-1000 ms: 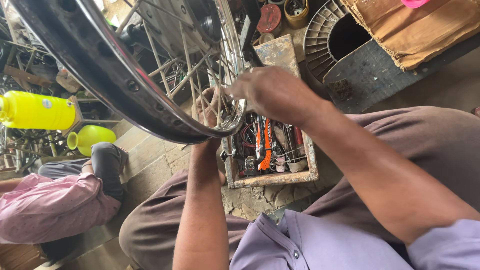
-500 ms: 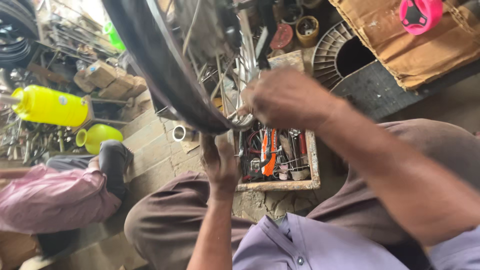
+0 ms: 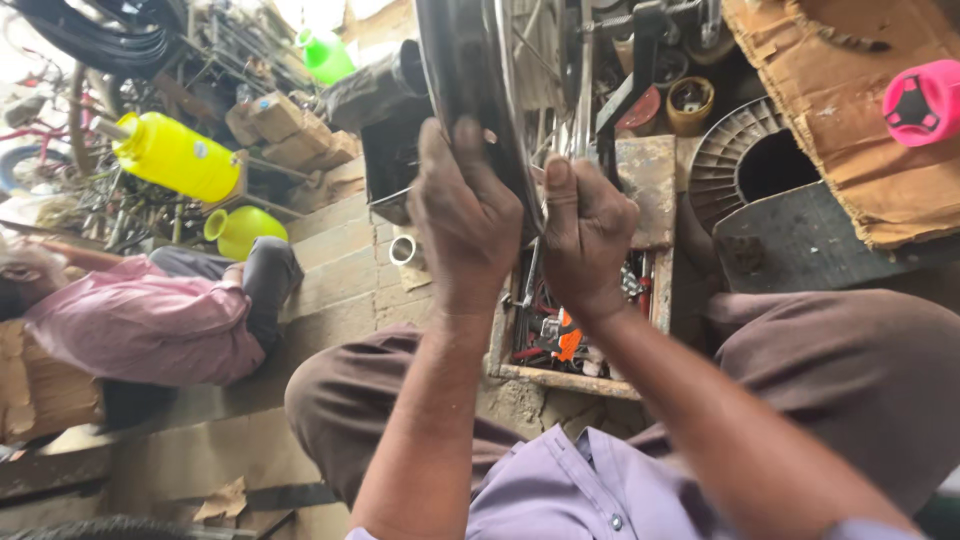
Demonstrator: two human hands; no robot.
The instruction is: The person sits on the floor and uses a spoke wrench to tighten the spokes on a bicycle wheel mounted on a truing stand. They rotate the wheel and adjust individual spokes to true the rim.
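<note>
Gripping the wheel rim [image 3: 478, 90] from both sides, I have my left hand [image 3: 465, 215] wrapped over its shiny outer edge, fingers clenched round the metal, while my right hand [image 3: 588, 240] is closed against the inner side by the spokes [image 3: 580, 70], thumb upright along the rim. Whether the right fingers pinch a small tool or just a spoke I cannot tell. The wheel stands edge-on in front of me, raised above my knees.

I judge this to be the truing or spoke-adjusting step; the next move would call for a steady hold with the left and a small, careful turn with the right.

Below my hands sits a wooden tool tray [image 3: 570, 380] crowded with tools, one with an orange handle [image 3: 568, 340]. The floor is worn brick [image 3: 340, 280]. Another person in a pink shirt [image 3: 150, 325] crouches at my left, near two yellow plastic jugs [image 3: 175, 155]. Torn cardboard [image 3: 840, 110] and a pink object [image 3: 922, 100] lie to the right, amid cluttered workshop scrap.
</note>
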